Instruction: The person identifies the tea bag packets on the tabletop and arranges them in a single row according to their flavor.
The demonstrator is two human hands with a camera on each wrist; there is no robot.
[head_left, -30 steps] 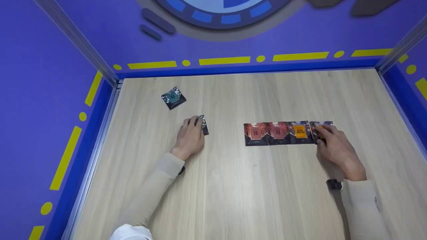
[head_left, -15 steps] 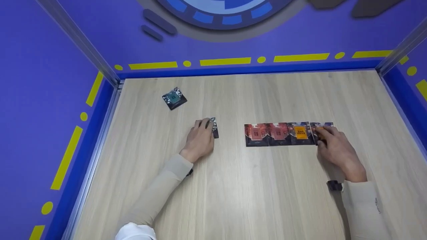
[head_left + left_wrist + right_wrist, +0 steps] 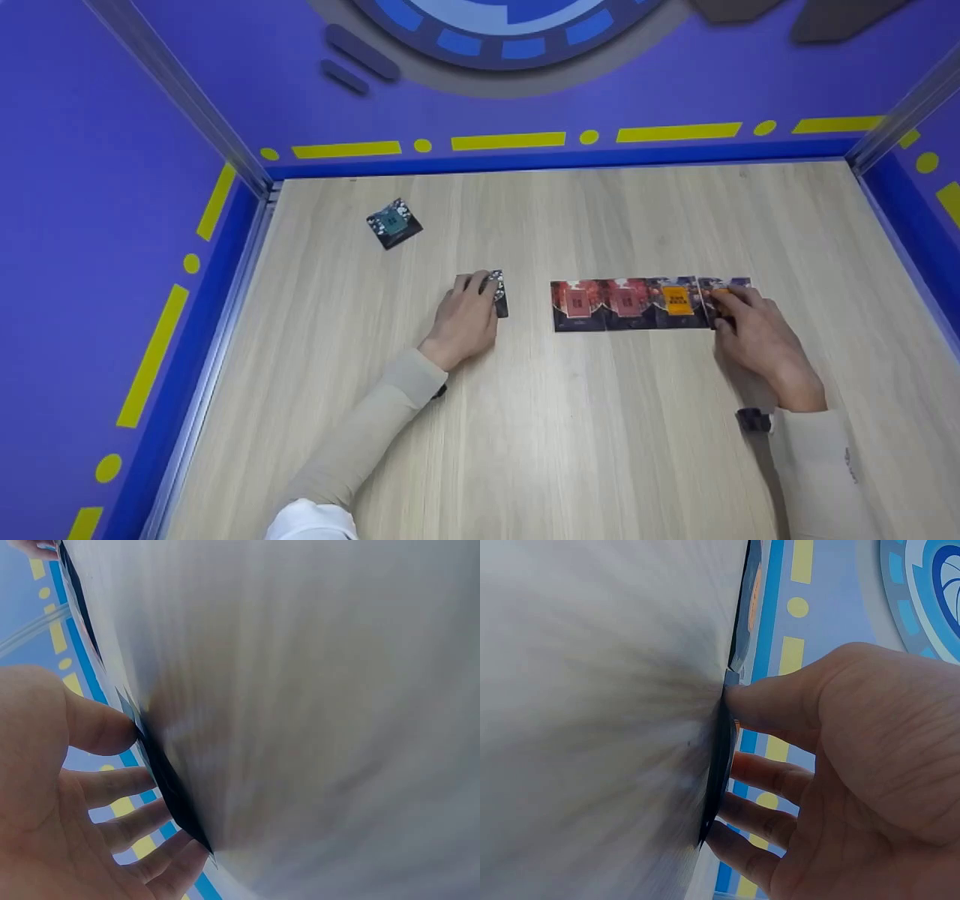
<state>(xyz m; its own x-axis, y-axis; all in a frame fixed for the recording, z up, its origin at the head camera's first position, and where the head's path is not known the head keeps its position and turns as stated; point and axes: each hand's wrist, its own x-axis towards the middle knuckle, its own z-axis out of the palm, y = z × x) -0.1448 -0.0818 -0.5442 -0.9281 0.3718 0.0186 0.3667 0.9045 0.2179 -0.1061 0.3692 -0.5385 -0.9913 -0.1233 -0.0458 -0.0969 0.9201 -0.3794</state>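
In the head view my left hand (image 3: 466,315) rests on a flat black sachet (image 3: 500,294) with white-flower print, covering most of it. Its thumb and spread fingertips touch the sachet (image 3: 169,784) in the left wrist view. My right hand (image 3: 765,345) rests on the rightmost sachet (image 3: 739,282) of a row, and its fingertips hide much of that one. In the right wrist view, thumb and fairly straight fingers touch this sachet (image 3: 718,757). Left of it in the row lie an orange-labelled sachet (image 3: 677,301) and two red-labelled ones, a middle sachet (image 3: 627,301) and an end sachet (image 3: 577,304).
A teal-labelled black sachet (image 3: 394,223) lies tilted at the back left of the wooden table (image 3: 570,420). Blue-purple panels (image 3: 525,112) with yellow marks stand behind and at both sides. Bare wood separates the left hand's sachet from the row.
My left hand has slid its sachet rightward and slightly toward me, closer to the row. The right hand and the row have stayed in place.
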